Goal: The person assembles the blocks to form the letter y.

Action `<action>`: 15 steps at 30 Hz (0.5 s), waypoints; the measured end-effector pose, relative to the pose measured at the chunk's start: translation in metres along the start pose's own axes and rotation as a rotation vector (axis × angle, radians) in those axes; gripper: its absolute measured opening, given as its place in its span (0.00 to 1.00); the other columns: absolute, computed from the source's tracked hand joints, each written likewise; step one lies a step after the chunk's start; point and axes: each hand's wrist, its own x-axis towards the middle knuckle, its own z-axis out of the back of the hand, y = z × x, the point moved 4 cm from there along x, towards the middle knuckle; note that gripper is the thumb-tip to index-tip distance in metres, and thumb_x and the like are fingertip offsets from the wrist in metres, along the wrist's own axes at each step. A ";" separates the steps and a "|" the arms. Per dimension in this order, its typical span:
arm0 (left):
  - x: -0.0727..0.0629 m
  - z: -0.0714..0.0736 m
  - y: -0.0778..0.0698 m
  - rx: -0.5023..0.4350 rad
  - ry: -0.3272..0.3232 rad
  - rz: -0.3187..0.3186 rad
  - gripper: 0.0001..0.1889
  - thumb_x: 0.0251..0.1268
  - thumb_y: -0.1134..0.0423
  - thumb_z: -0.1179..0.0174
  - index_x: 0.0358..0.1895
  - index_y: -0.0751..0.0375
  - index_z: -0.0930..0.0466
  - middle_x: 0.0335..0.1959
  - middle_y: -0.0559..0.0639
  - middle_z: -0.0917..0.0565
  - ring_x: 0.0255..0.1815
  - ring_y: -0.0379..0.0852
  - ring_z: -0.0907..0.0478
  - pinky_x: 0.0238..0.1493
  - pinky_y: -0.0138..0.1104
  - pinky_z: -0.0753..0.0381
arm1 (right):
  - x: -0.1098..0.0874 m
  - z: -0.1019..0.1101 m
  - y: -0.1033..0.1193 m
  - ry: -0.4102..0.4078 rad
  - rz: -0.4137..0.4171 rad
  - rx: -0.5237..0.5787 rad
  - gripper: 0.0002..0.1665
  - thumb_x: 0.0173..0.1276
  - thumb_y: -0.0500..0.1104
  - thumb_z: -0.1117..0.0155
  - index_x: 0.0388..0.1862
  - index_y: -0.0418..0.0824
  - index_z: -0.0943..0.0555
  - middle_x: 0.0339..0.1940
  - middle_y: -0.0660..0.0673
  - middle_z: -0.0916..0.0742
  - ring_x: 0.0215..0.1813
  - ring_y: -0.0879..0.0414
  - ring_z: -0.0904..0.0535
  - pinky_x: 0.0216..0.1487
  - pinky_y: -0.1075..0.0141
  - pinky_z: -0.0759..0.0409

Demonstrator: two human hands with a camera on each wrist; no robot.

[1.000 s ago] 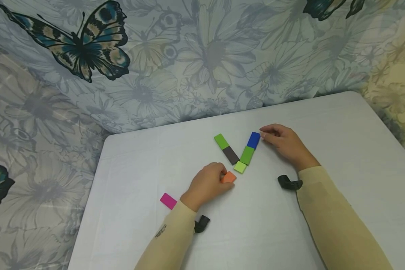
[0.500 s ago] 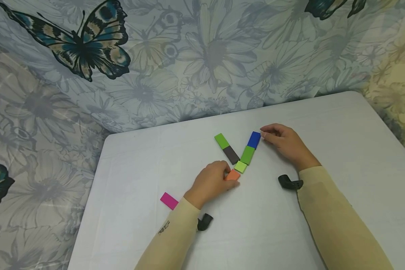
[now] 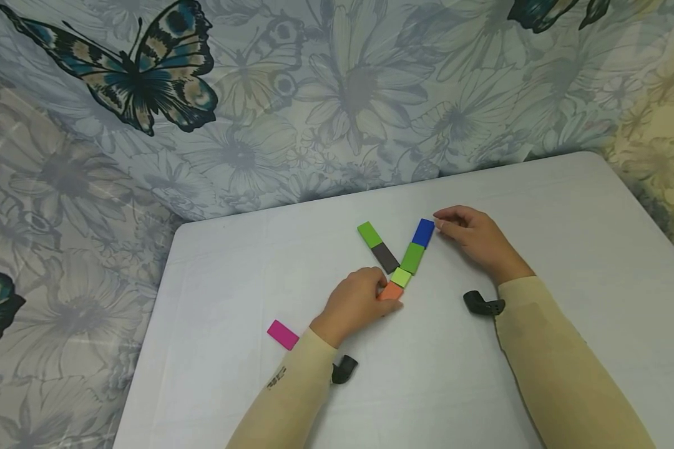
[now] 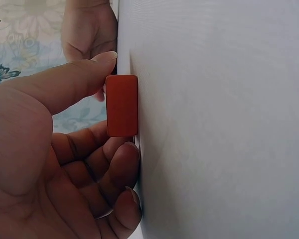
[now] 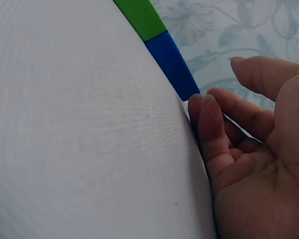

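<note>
My left hand (image 3: 355,300) pinches an orange block (image 3: 392,291) between thumb and fingers on the table. In the left wrist view, the orange block's end face (image 4: 122,105) shows between them. The orange block meets a small light-green block (image 3: 401,277). From there a green block (image 3: 412,258) and a blue block (image 3: 424,232) run up to the right. A dark brown-grey block (image 3: 384,257) and another green block (image 3: 369,234) slant up to the left. My right hand (image 3: 474,243) rests by the blue block's far end, fingertips at its edge, thumb off it, gripping nothing.
A magenta block (image 3: 283,335) lies apart beside the left forearm. The white-covered table (image 3: 427,386) ends at the back against a wall with a butterfly and flower pattern (image 3: 359,93). Black wrist cameras sit on both sleeves.
My left hand has slid the orange block up and to the right, closing the gap to the light-green block. The right hand has stayed in place.
</note>
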 end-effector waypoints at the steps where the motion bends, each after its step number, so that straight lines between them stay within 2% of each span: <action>1: 0.000 0.000 0.000 0.000 -0.001 -0.003 0.18 0.66 0.49 0.20 0.45 0.55 0.16 0.31 0.40 0.20 0.31 0.39 0.24 0.32 0.34 0.25 | 0.000 0.000 0.000 0.000 0.000 0.000 0.29 0.85 0.57 0.37 0.72 0.40 0.19 0.70 0.38 0.18 0.68 0.42 0.25 0.70 0.43 0.30; 15: 0.000 -0.002 -0.001 0.003 -0.008 -0.002 0.19 0.66 0.48 0.20 0.44 0.55 0.17 0.28 0.41 0.20 0.28 0.40 0.24 0.29 0.34 0.25 | 0.000 -0.001 0.000 -0.004 0.006 -0.002 0.29 0.85 0.57 0.37 0.72 0.39 0.19 0.69 0.38 0.18 0.66 0.43 0.24 0.69 0.43 0.29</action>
